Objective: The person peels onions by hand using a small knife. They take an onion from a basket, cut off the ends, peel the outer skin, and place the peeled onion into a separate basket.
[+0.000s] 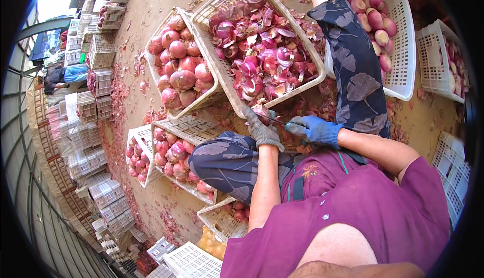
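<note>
My left hand (263, 133), in a grey glove, grips a red onion (260, 112) at the near edge of a crate of onion peelings. In my right hand (318, 130), in a blue glove, is a small knife (278, 121) with a thin dark blade, pointing left toward the onion. The glove hides most of its handle. Red-purple skins and cut ends (262, 51) fill the white plastic crate (297, 95) just beyond my hands. Unpeeled onions (182, 61) fill another crate on its left.
More onion crates (174, 152) stand beside my left knee. Beyond my right leg, a white basket (403, 71) holds peeled onions (375, 23), with another basket (433, 58) farther right. Stacked crates (83, 132) line the left side. Loose skins (121, 86) litter the floor.
</note>
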`<state>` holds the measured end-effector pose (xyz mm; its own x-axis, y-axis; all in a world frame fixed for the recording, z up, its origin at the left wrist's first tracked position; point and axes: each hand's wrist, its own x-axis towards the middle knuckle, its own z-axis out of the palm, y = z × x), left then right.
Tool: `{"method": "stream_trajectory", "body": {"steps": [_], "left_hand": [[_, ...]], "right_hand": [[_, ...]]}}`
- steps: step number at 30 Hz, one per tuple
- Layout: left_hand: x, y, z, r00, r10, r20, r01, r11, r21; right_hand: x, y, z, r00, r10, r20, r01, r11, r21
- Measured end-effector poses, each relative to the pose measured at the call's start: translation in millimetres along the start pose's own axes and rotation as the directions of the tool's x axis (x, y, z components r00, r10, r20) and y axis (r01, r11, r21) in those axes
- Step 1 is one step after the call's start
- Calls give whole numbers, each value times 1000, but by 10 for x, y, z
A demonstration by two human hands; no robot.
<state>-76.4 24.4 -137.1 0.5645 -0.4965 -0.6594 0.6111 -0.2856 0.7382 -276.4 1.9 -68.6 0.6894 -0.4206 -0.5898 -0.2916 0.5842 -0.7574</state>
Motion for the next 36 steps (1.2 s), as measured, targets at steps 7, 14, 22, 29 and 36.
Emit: {"method": "stream_trajectory", "body": {"steps": [7, 14, 22, 29, 36], "left_hand": [[-8, 11, 56, 996, -45, -81, 45, 999, -4], [-154, 104, 283, 978, 1, -209, -3, 1000, -6], [136, -4, 223, 917, 119, -381, -20, 967, 253], [43, 51, 349, 855, 225, -467, -96, 954, 284], [82, -41, 317, 877, 276, -393, -167, 943, 288]], "right_hand": [[156, 81, 68, 977, -191, -91, 153, 936, -318], [389, -3, 96, 977, -181, -109, 116, 890, -441], [1092, 267, 108, 958, -251, -140, 151, 855, -497], [1165, 229, 120, 935, -331, -125, 275, 903, -330], [1138, 463, 63, 980, -126, -152, 112, 989, -99]]}}
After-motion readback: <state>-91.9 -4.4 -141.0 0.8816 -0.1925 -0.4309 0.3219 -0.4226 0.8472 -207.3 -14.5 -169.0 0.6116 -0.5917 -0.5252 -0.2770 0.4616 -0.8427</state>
